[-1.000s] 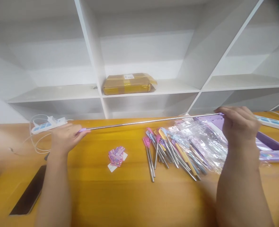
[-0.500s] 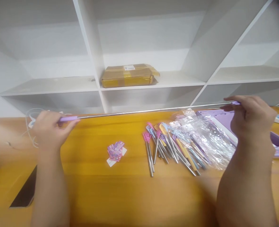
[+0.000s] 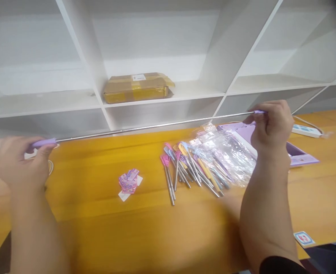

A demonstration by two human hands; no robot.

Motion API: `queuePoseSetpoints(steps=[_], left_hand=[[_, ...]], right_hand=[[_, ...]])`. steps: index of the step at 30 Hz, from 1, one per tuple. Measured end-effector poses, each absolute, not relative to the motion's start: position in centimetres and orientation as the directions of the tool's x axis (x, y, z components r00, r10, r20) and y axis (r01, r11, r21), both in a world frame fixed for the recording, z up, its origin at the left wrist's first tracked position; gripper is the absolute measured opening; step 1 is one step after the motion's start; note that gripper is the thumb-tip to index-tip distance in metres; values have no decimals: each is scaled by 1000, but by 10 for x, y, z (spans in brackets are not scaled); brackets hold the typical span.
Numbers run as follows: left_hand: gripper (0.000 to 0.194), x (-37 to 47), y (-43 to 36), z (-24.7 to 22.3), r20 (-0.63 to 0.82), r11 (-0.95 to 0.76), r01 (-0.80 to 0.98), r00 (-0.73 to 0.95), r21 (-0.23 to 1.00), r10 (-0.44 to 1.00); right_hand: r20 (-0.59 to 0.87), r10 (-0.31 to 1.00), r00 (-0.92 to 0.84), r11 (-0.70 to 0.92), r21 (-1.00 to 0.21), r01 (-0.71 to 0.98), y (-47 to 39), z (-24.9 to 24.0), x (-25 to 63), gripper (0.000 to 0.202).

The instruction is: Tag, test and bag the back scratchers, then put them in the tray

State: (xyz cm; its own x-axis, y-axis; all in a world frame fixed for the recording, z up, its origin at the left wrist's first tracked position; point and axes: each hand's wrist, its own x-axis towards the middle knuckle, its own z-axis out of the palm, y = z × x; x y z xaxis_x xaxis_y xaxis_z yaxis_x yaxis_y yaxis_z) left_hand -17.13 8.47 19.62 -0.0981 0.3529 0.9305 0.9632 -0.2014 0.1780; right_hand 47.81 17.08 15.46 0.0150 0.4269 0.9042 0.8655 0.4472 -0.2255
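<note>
An extended telescopic back scratcher with a silver rod spans the space between my hands, above the table. My left hand is closed round its purple handle. At the other end, my right hand grips the small purple end piece; the scratcher's claw is hidden in the fingers. Below lies a pile of shorter back scratchers with pink, blue and yellow claws and silver rods. Left of the pile, several pink and purple cards overlap on the table.
Clear plastic bags lie right of the pile, partly over an open purple box. A white power strip is at the far right. A taped carton sits in the white shelf behind the wooden table.
The view has turned to the right, so the shelf and table things appear further left. Both hands still hold the extended back scratcher, which now slants more, its right end higher.
</note>
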Motion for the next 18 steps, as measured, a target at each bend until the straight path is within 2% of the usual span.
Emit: queuePoseSetpoints(steps=[2, 4, 11, 18], left_hand=[[30, -171, 86, 195, 925, -193, 959, -130, 209, 357], [27, -172, 87, 194, 913, -179, 951, -172, 251, 370], [26, -181, 95, 186, 895, -161, 944, -205, 288, 397], [44, -172, 96, 184, 894, -132, 962, -167, 241, 416]], right_hand=[[935, 353, -2, 512, -192, 837, 171, 157, 474, 25], [943, 333, -2, 544, -190, 817, 171, 160, 469, 26], [934, 356, 1, 441, -169, 882, 173, 158, 469, 27], [921, 388, -37, 468, -162, 869, 177, 150, 475, 27]])
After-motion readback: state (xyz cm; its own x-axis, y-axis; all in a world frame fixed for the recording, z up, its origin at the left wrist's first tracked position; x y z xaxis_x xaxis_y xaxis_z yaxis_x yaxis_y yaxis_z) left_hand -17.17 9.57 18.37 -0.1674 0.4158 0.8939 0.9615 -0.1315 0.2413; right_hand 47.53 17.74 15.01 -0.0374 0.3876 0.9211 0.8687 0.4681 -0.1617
